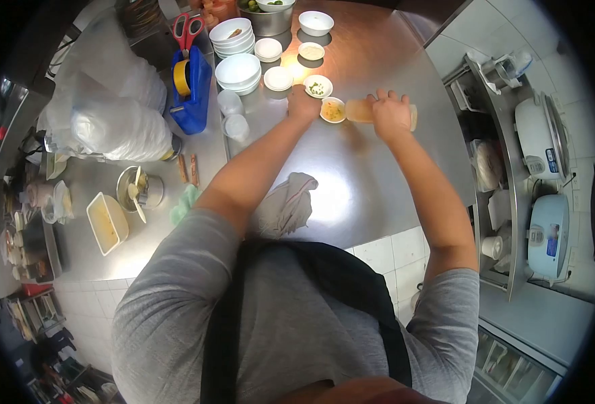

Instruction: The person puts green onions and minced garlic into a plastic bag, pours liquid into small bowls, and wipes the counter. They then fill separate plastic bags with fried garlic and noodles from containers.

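My right hand (392, 114) is wrapped round a translucent squeeze bottle (360, 112) with pale orange contents. The bottle lies sideways, and its left end is right beside a small white bowl (332, 110) of yellowish food with orange bits. At that bowl's left rim my left hand (303, 105) is closed against it; its fingertips are partly hidden. The bowl looks tilted. Just behind it stands another small bowl (318, 86) with chopped green bits. Small stacked white dishes (278, 79) are just left of these bowls.
Stacked white bowls (237, 71), a blue tape dispenser (191, 97) and red-handled scissors (188, 30) line the left. A crumpled cloth (289, 203) lies near the front edge. A cream tray (107, 223) and metal pot (150, 191) sit at left. Shelving (506, 202) stands right.
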Motion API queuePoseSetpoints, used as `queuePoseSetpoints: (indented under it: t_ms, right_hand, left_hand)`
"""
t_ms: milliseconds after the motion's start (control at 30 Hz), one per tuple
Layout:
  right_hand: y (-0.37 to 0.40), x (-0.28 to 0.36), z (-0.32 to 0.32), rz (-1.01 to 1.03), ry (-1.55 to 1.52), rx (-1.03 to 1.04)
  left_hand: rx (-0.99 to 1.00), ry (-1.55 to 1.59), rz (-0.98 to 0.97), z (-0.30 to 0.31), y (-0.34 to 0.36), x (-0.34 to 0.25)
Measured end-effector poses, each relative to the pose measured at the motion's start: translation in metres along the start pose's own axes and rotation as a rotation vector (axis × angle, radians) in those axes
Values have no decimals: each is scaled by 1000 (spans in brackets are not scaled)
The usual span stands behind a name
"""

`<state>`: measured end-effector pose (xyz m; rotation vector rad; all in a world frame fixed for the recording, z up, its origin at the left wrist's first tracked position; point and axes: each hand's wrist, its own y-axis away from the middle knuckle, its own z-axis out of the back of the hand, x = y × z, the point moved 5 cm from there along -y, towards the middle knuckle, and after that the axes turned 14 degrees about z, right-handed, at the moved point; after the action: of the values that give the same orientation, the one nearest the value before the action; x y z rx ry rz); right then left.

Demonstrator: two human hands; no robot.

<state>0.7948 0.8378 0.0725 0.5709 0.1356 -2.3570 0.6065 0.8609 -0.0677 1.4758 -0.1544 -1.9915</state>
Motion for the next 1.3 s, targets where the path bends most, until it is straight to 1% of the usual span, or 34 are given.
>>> queuePoseSetpoints:
  t_ms: [33,133,233,267,333,400,433,467,500,533,567,633,667,700,733,767,867,900,967,1033,1133,1233,1300]
  right_hand:
    - [1,0,1,1,-7,-2]
    - [5,-1,2,-10,-46,40]
    - [10,-1,-2,-47,-99,45]
    - [12,-2,-4,-63,-118,35]
    - [17,-5,-13,-135,-197,83]
    - [25,-7,-18,-208,-328,135]
    - [29,-8,-18,-242,-416,160]
    - [34,-8,-21,-272,-504,191]
    - [37,-12,-36,-272,-692,126]
    - [40,-16,-63,-269,-881,68]
    - [42,-14,-82,-267,-1070,7]
    - [39,-10,-90,-297,-1252,-59]
    - [39,-9,-94,-315,-1340,-89]
    - [34,-6,-82,-294,-1337,-136]
    - [23,-11,-97,-273,-1336,-180]
    - [14,-14,-107,-255,-1338,-216]
    - [-11,-12,-96,-267,-1261,-139]
    - [-17,-9,-89,-184,-1340,-158]
    - [-38,-14,-77,-118,-614,-91]
    - [-51,-18,-75,-111,-386,-26]
    - [-42,1,-15,-167,-171,69]
    - [-61,-6,-20,-69,-52,82]
    - [-69,-4,-15,-48,3,51]
  left_hand:
    - [-16,-148,-10,2,11,1]
    - [-9,-50,33,1,26,13]
    - [-157,-1,-114,15,47,9]
    - [-62,89,-150,20,57,9]
    - [127,264,-224,43,89,11]
    - [202,338,-454,83,146,-9]
    - [126,455,-507,116,188,-34]
    - [44,510,-631,146,220,-58]
    - [64,632,-781,176,267,-91]
    - [121,703,-998,201,309,-119]
    - [280,742,-1011,222,341,-136]
    - [500,680,-1079,246,396,-147]
    - [587,579,-1083,250,417,-148]
    - [647,441,-1079,252,435,-144]
    - [686,290,-1076,248,451,-137]
    - [689,149,-1067,243,463,-131]
    - [621,-136,-1062,226,488,-112]
    - [586,-171,-1065,223,493,-108]
    - [534,-229,-1077,219,502,-100]
    - [489,-258,-1075,219,510,-96]
    - [428,-283,-1068,223,515,-93]
    - [377,-310,-1054,229,517,-90]
    - [338,-332,-1048,233,522,-87]
